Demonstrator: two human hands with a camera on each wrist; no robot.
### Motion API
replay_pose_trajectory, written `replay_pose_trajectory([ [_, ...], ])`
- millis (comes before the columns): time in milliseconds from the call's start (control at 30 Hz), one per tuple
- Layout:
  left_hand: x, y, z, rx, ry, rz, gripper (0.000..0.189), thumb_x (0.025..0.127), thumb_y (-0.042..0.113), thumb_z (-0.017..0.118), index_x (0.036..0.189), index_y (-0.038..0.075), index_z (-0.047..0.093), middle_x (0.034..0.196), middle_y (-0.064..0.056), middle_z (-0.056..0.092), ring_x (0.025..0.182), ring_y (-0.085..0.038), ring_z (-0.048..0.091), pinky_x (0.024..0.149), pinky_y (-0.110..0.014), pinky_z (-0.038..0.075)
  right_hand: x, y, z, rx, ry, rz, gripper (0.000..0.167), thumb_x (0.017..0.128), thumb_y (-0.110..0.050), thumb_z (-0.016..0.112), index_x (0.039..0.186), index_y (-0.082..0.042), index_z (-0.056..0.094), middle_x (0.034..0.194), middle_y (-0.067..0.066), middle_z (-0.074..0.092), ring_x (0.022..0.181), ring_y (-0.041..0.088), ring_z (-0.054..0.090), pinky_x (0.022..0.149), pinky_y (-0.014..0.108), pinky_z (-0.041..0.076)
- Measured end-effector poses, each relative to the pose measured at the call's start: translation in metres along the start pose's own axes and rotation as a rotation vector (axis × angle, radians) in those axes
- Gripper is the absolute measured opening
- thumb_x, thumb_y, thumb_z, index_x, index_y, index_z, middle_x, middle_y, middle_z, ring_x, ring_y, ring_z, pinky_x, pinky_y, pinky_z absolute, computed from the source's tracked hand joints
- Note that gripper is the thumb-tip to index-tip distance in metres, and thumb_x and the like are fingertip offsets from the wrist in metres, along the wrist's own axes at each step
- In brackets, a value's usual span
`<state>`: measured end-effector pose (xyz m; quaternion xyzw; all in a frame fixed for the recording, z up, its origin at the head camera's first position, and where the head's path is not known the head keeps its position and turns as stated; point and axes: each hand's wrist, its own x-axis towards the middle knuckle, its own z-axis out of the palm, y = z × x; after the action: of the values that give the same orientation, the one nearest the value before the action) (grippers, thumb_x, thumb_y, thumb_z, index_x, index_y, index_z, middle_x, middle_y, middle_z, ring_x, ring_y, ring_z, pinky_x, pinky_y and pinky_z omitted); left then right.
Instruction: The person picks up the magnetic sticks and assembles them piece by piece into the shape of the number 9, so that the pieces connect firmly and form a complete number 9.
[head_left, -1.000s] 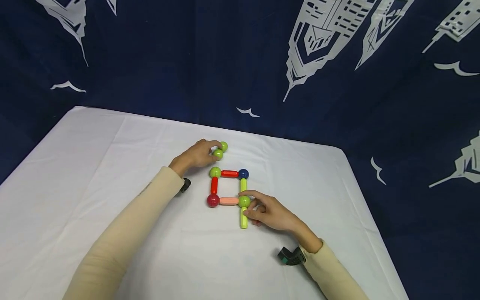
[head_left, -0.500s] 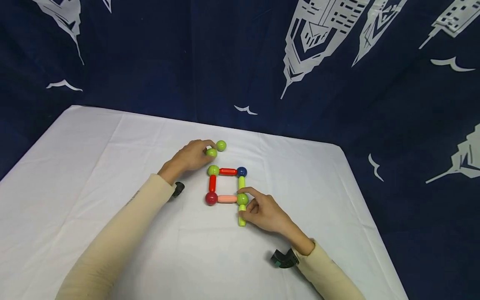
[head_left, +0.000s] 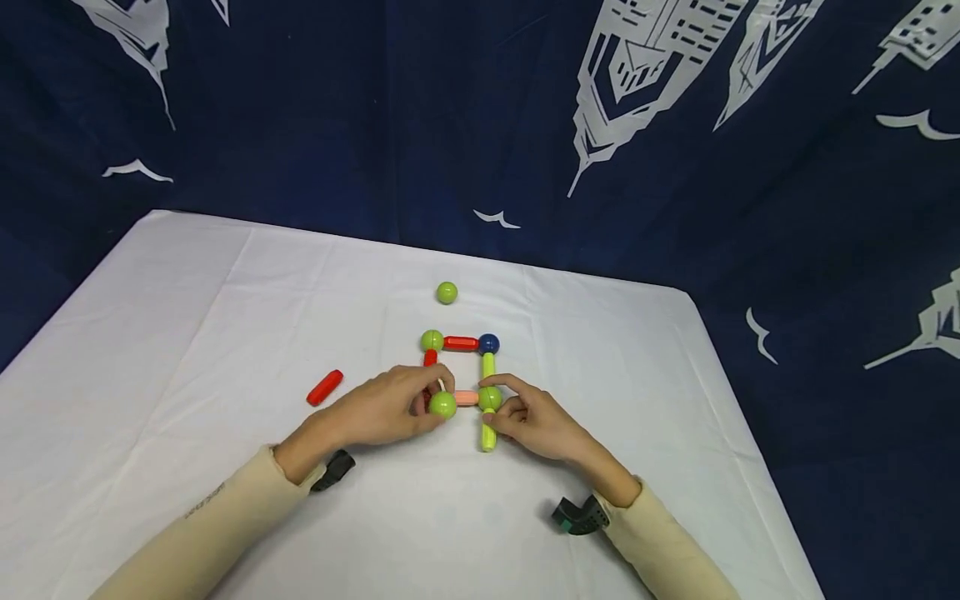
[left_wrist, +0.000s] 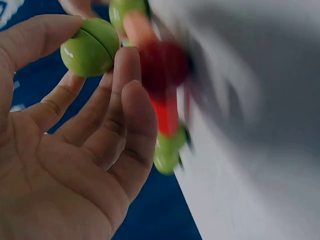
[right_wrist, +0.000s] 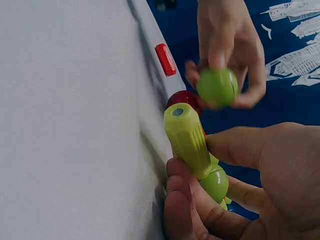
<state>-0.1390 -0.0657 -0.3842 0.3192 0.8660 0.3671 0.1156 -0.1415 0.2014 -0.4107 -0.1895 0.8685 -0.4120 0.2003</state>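
Between thumb and fingers, my left hand (head_left: 382, 408) pinches a green ball (left_wrist: 90, 47), held over the red ball (left_wrist: 167, 67) at a corner of a square of magnetic rods and balls. That red ball is mostly hidden in the head view. My right hand (head_left: 543, 427) pinches a yellow-green rod (right_wrist: 187, 142) that sticks out toward the front from the corner green ball (head_left: 490, 398). A pink rod (head_left: 467, 398), a second yellow-green rod (head_left: 488, 365), a blue ball (head_left: 489, 343), red rods (head_left: 461, 342) and another green ball (head_left: 432, 341) form the square's other parts.
One loose green ball (head_left: 447, 292) lies behind the square, toward the far table edge. A loose red rod (head_left: 325, 387) rests to the left, beside my left forearm. White cloth (head_left: 420, 517) covers the table, and a dark blue printed curtain (head_left: 337, 125) hangs behind it.
My left hand has carried one green ball from the back of the table toward the front, to the red ball's corner. The loose red rod has come into view. My right hand stays at its rod.
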Motion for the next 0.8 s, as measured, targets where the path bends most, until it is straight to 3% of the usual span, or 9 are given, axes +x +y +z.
replay_pose_trajectory([
  [200,-0.018,0.018,0.028,0.027,-0.052,0.013,0.03,0.089,0.024,0.076,0.117,0.02,0.065,0.099,0.012,0.064,0.077,-0.002,0.058,0.071,-0.024,0.047,-0.001,0.002,0.001,0.017,-0.01,-0.004,0.043,0.097,-0.016,0.064,0.138,-0.017,0.051,0.074,0.002,0.064,0.061,0.01,0.053,0.058,0.021,0.042],
  [400,-0.017,0.025,0.053,0.045,-0.169,0.037,0.026,0.086,0.024,0.079,0.11,0.024,0.068,0.093,0.016,0.061,0.075,0.0,0.055,0.063,-0.018,0.045,-0.001,0.004,0.0,0.009,-0.009,-0.012,0.043,0.098,-0.015,0.064,0.139,-0.017,0.05,0.074,0.001,0.063,0.06,0.009,0.053,0.058,0.021,0.042],
  [633,-0.007,0.031,0.067,0.15,-0.141,0.031,0.029,0.089,0.026,0.076,0.117,0.024,0.067,0.092,0.01,0.061,0.075,-0.002,0.051,0.062,-0.02,0.044,-0.001,0.005,0.0,0.009,-0.021,-0.027,0.044,0.098,-0.014,0.063,0.139,-0.015,0.049,0.075,0.001,0.063,0.06,0.009,0.053,0.059,0.021,0.042],
  [800,-0.004,0.032,0.069,0.216,-0.112,0.054,0.026,0.09,0.027,0.076,0.114,0.024,0.067,0.088,0.009,0.06,0.074,-0.003,0.049,0.06,-0.02,0.042,-0.001,0.005,0.0,0.013,-0.029,-0.035,0.045,0.098,-0.014,0.063,0.14,-0.014,0.048,0.075,0.002,0.063,0.059,0.009,0.053,0.059,0.021,0.041],
])
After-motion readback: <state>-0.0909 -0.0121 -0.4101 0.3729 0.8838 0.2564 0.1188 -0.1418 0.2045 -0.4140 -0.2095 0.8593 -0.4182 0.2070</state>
